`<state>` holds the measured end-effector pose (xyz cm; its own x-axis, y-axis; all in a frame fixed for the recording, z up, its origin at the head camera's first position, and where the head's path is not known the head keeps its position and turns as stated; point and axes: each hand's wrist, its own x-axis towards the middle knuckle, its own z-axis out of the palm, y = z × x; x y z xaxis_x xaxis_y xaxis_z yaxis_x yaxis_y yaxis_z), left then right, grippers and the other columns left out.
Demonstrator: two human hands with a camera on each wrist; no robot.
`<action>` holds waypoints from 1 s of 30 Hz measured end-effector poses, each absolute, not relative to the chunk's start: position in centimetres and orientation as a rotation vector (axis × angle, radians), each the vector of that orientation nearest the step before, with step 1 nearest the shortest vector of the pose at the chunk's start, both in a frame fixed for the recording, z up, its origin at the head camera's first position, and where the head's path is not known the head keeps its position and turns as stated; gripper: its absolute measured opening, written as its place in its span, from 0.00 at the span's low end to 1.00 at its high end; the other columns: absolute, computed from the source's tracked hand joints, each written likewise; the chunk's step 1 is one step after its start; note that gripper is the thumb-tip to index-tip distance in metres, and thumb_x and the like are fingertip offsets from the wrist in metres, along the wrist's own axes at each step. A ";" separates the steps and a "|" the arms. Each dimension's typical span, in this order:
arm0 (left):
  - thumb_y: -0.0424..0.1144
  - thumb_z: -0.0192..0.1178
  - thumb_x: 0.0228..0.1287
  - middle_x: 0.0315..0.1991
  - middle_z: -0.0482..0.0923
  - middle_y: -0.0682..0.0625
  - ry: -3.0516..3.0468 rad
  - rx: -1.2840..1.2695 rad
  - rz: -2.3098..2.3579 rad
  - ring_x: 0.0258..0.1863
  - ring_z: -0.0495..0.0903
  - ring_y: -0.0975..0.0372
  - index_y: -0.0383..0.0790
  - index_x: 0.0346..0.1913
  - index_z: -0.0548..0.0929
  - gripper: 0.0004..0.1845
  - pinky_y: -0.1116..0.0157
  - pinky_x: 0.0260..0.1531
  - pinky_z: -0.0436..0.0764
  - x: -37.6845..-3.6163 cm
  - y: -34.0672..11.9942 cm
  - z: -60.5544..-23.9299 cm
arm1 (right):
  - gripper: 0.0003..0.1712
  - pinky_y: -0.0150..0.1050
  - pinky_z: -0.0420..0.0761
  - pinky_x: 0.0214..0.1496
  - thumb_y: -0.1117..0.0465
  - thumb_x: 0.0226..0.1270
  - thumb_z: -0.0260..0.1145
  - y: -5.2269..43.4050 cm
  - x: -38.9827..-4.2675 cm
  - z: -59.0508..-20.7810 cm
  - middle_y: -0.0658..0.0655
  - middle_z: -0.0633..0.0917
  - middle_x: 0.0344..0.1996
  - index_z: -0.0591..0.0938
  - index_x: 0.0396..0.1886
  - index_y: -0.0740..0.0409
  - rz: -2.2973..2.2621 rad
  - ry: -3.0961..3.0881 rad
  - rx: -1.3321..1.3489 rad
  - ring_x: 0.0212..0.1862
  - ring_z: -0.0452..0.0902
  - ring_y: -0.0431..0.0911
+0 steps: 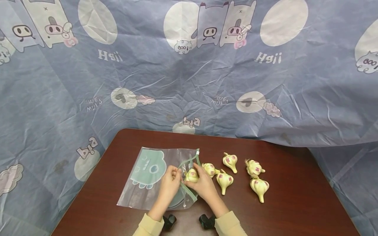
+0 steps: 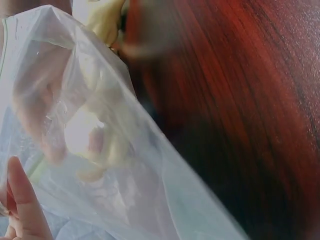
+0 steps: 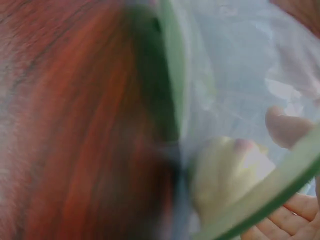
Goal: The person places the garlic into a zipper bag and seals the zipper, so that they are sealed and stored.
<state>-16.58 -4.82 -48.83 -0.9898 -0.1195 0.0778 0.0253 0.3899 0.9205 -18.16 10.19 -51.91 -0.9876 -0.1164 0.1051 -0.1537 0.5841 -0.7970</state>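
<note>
A garlic bulb sits just inside the mouth of the clear bag. The right hand's thumb and fingers stand apart around it; whether they grip it, I cannot tell. The left hand's fingers pinch the bag's green rim. Five more bulbs lie to the right on the brown surface.

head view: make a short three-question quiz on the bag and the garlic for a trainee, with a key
1. How many garlic bulbs lie on the table outside the bag?
2. True or false: the bag is sealed shut.
3. Which hand is nearer those loose bulbs? a) the left; b) the right

Key: 1. five; 2. false, its green-edged mouth stands open; 3. b, the right hand.
</note>
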 end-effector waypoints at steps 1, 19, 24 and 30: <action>0.36 0.56 0.71 0.21 0.79 0.52 -2.506 0.078 -1.658 0.17 0.72 0.69 0.37 0.37 0.76 0.06 0.73 0.19 0.72 -16.6 -4.8 -48.8 | 0.48 0.58 0.75 0.61 0.53 0.50 0.80 10.3 -18.1 -51.6 0.65 0.76 0.64 0.70 0.68 0.64 1.407 -2.743 0.235 0.64 0.73 0.62; 0.37 0.55 0.72 0.20 0.79 0.50 -2.465 0.103 -1.651 0.16 0.72 0.68 0.37 0.36 0.75 0.07 0.72 0.18 0.70 -16.5 -5.3 -47.9 | 0.34 0.52 0.79 0.59 0.56 0.57 0.76 17.0 -16.5 -48.1 0.57 0.80 0.61 0.77 0.63 0.55 1.444 -2.548 -0.034 0.62 0.77 0.56; 0.37 0.55 0.72 0.20 0.80 0.49 -2.461 0.115 -1.657 0.16 0.72 0.68 0.37 0.36 0.76 0.07 0.72 0.18 0.71 -16.5 -5.3 -47.8 | 0.34 0.51 0.74 0.65 0.54 0.59 0.75 20.5 -16.1 -48.2 0.62 0.77 0.63 0.75 0.64 0.60 1.443 -2.532 -0.176 0.65 0.73 0.59; 0.37 0.55 0.72 0.20 0.80 0.49 -2.434 0.106 -1.668 0.16 0.73 0.69 0.36 0.37 0.76 0.07 0.73 0.19 0.71 -16.6 -5.4 -47.8 | 0.34 0.57 0.74 0.61 0.54 0.60 0.74 24.4 -15.1 -48.9 0.65 0.77 0.61 0.75 0.64 0.61 1.215 -2.508 -0.304 0.61 0.75 0.61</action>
